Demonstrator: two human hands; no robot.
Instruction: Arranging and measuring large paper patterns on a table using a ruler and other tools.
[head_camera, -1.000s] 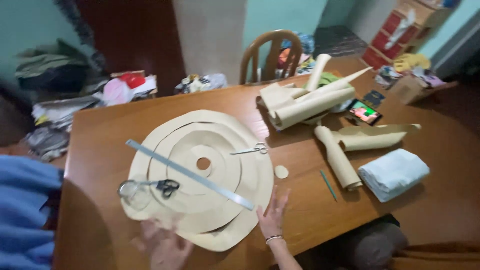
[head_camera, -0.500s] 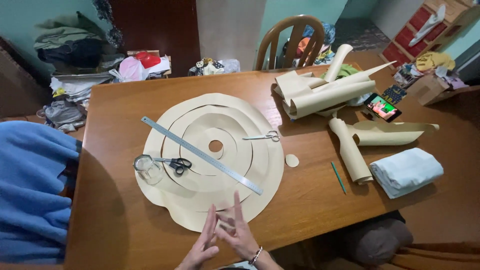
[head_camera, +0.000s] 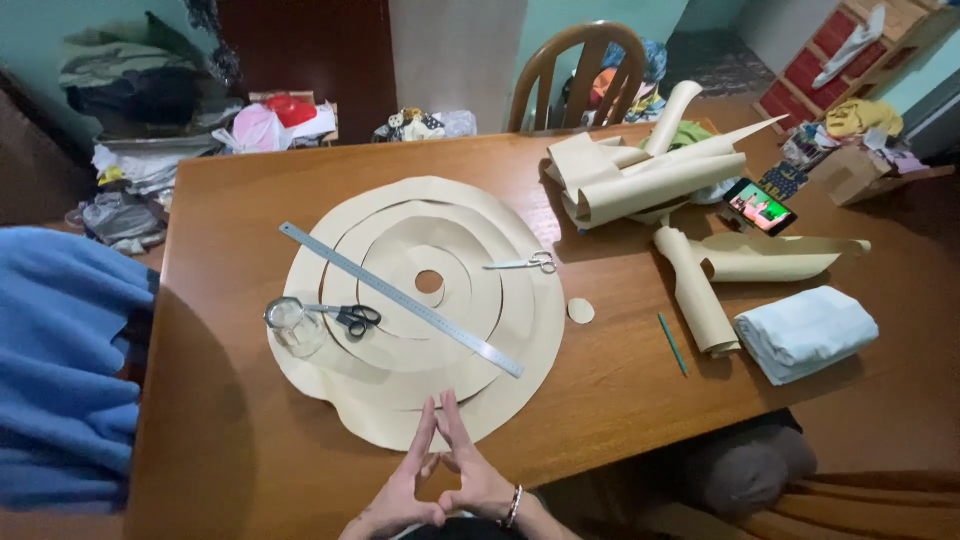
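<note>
A stack of round tan paper pieces (head_camera: 420, 300) with a centre hole lies on the wooden table (head_camera: 620, 400). Across it runs a long metal ruler (head_camera: 400, 298). Black-handled scissors (head_camera: 345, 317) and a clear glass (head_camera: 292, 325) rest on its left side, silver scissors (head_camera: 525, 264) on its right. My left hand (head_camera: 405, 490) and my right hand (head_camera: 470, 475) sit at the near edge, fingertips pressed together over the paper's rim, holding nothing.
Rolled tan paper (head_camera: 640, 180) and another roll (head_camera: 695, 290) lie at right, with a phone (head_camera: 760, 207), a folded white cloth (head_camera: 805, 332), a green pencil (head_camera: 672, 344) and a small paper disc (head_camera: 581, 311). A wooden chair (head_camera: 580, 70) stands behind; blue fabric (head_camera: 60, 360) at left.
My hands came together from apart on the paper to a fingertip-touching pose at the near edge. The view shifted, showing more of the table's near side.
</note>
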